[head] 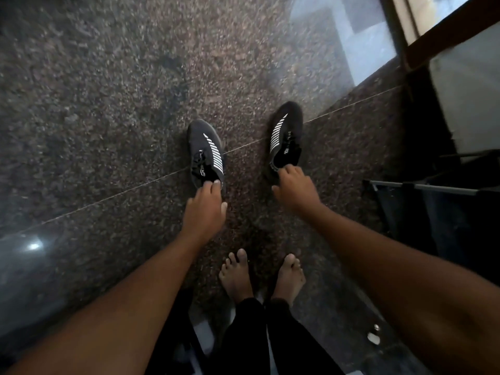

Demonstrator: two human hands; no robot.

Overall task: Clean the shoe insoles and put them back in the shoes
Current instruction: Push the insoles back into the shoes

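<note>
We have both arms stretched down toward a pair of black shoes with white side stripes. Our left hand has its fingers nearly straight, tips resting on the heel edge of the left shoe, thumb held apart to the side and gripping nothing. The shoe stretches away from those fingertips, toe farthest from them. Our right hand has its fingers curled over the heel rim of the right shoe, which leans on its side just beyond the knuckles. The shoe openings are dark, so we cannot tell whether insoles lie inside. A thin seam in the speckled stone floor runs just ahead of both sets of fingertips, and our bare feet stand behind the hands
</note>
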